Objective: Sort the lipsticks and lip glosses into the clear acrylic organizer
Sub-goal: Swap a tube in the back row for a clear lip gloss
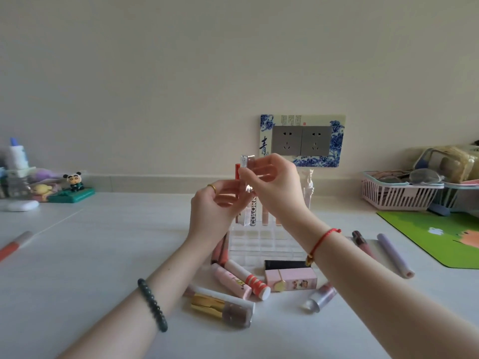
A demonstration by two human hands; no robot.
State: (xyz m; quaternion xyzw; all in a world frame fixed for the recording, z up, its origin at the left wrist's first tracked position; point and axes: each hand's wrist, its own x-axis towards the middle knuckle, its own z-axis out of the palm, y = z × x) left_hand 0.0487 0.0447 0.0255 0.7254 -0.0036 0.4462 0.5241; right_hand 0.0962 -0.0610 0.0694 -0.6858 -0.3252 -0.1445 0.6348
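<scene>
Left hand (pixel 216 203), right hand (pixel 274 185): fingers (pixel 259 169) curled

We see the clear acrylic organizer with a grid of square cells (pixel 269 251) standing at the middle of the desk (pixel 103 255). A white lettered tube (pixel 252 212) and a peach tube (pixel 265 216) stand upright in its back row. Above its 11 o'clock corner, a slim clear square tube with a silver top (pixel 245 164) is upright in the grip of the left hand (pixel 217 203) and right hand (pixel 269 182).

At the organizer's 6 o'clock, these lie flat:
- a black rectangular tube (pixel 283 264)
- a pink box-shaped lipstick with a gold disc (pixel 293 279)
- a white tube with orange-red bands (pixel 250 279)
- a pink patterned tube (pixel 230 281)

A gold-capped brown gloss bottle (pixel 220 309) lies at 7 o'clock and a clear mauve-filled tube (pixel 320 297) at 5 o'clock. A dark mauve gloss (pixel 361 242) and a long lilac tube (pixel 394 255) lie at 3 o'clock.
</scene>
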